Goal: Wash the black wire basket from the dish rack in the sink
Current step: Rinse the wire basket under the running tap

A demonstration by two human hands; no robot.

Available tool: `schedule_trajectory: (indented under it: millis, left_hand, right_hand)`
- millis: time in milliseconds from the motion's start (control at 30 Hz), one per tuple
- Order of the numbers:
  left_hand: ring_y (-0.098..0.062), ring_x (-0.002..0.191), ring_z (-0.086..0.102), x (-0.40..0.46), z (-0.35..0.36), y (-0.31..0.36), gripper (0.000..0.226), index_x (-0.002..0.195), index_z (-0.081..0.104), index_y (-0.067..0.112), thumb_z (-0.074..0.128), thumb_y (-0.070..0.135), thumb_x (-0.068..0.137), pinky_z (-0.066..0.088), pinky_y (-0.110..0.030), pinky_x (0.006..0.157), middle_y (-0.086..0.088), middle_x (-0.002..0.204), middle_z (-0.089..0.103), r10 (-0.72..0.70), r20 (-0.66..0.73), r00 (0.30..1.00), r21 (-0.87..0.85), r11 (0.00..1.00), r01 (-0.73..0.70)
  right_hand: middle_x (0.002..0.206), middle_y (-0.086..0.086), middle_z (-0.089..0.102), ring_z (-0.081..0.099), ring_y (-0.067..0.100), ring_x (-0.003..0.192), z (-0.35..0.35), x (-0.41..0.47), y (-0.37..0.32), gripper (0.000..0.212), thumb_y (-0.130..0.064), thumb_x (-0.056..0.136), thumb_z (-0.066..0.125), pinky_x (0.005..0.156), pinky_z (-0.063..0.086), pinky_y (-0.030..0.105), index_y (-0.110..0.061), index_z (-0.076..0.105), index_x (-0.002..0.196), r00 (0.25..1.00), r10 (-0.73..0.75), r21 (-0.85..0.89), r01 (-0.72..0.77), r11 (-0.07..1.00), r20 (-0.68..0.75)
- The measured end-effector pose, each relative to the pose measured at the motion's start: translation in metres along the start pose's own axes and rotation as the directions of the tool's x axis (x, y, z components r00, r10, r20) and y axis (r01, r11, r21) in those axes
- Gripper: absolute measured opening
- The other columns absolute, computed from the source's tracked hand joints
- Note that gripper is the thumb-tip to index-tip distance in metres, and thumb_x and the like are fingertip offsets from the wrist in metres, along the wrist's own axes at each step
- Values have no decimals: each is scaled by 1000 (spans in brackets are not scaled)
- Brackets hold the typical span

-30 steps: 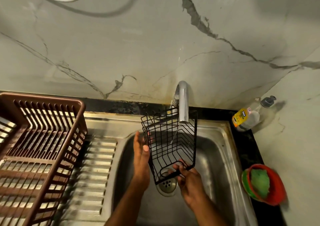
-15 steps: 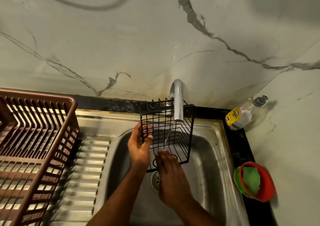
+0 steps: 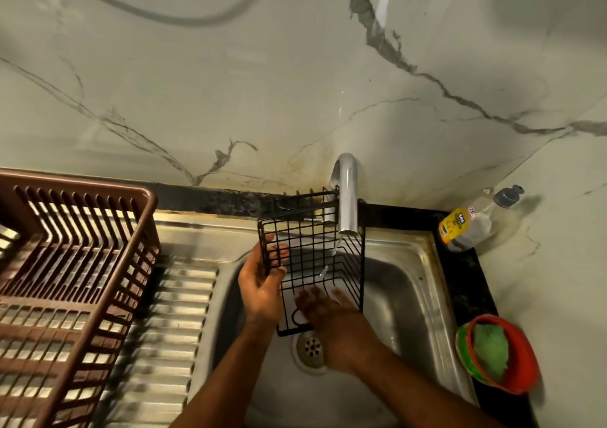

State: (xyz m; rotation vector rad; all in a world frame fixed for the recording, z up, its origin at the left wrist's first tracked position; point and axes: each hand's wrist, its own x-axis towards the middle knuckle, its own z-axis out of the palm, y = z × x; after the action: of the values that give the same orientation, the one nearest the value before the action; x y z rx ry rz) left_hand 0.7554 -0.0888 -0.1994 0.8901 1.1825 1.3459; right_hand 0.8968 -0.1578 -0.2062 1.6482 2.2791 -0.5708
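The clear bottle right of the steel sink bears a yellow label, its writing too small to read. The black wire basket, a square-gridded box, hangs tilted over the sink bowl under the chrome tap, thin water running in. The left hand grips its left wall; the right hand lies flat-fingered inside. A brown slatted dish rack stands left of the sink.

The soap bottle carries a yellow label whose print is too blurred to read.
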Motion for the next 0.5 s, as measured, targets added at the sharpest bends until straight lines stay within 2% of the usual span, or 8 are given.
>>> schedule_trajectory:
  millis: [100,167,233,300,333,367,433,500]
  left_hand:
    - [-11,99,69,0,1,1,44,119,66,22,62,5,78,55,-25,89,0,106,73,-49,-39,998,3,999,49]
    - [-7,96,70,-7,3,3,40,125,66,17,65,-2,89,56,-30,93,-1,107,74,-81,-20,997,40,996,82]
    - [-4,96,70,-14,2,3,36,129,65,14,66,3,95,56,-27,90,0,106,75,-111,26,993,93,990,108]
    - [-7,93,71,-24,2,4,21,118,70,19,66,22,98,55,-24,81,1,98,77,-151,99,984,147,980,136]
    - [-11,92,72,-29,2,5,20,112,72,21,64,33,98,53,-25,79,1,97,77,-183,142,973,164,974,159]
    - [-17,93,72,-34,2,4,27,108,73,22,62,44,95,52,-28,78,-1,96,77,-228,166,959,171,965,200]
    - [-31,96,71,-42,-1,-3,41,106,74,21,59,54,87,51,-36,78,-7,95,77,-335,162,928,155,938,312]
    - [-34,100,70,-46,1,-2,48,110,74,19,59,57,84,53,-43,82,-9,99,78,-368,128,921,133,927,352]
  right_hand:
    - [166,-1,22,17,22,154,-11,-9,4,88,-10,87,67,123,17,40,-26,21,160,983,171,132,-160,978,-73]
    - [141,0,57,52,22,133,-20,-6,-7,64,-14,87,70,105,47,36,-27,48,145,950,294,307,-251,918,-101]
    - [113,-3,69,66,16,106,-36,8,-11,35,-15,91,67,88,55,28,-28,64,123,900,420,431,-336,838,-115]
    - [93,-4,72,69,12,87,-51,26,-3,15,-14,92,63,73,54,24,-25,71,98,846,517,640,-324,697,-134]
    - [88,0,74,70,14,82,-61,34,1,15,-9,93,61,66,53,23,-20,72,94,821,562,823,-249,510,-99]
    - [88,6,77,73,19,81,-72,39,3,18,-3,94,57,63,55,23,-13,72,96,815,578,968,-112,225,-40]
    - [98,16,77,75,29,91,-88,44,5,24,3,93,50,72,60,30,0,70,106,845,534,944,147,-297,36]
    - [108,17,76,74,29,101,-87,45,1,30,1,94,46,86,58,37,2,68,115,882,464,842,186,-507,85]
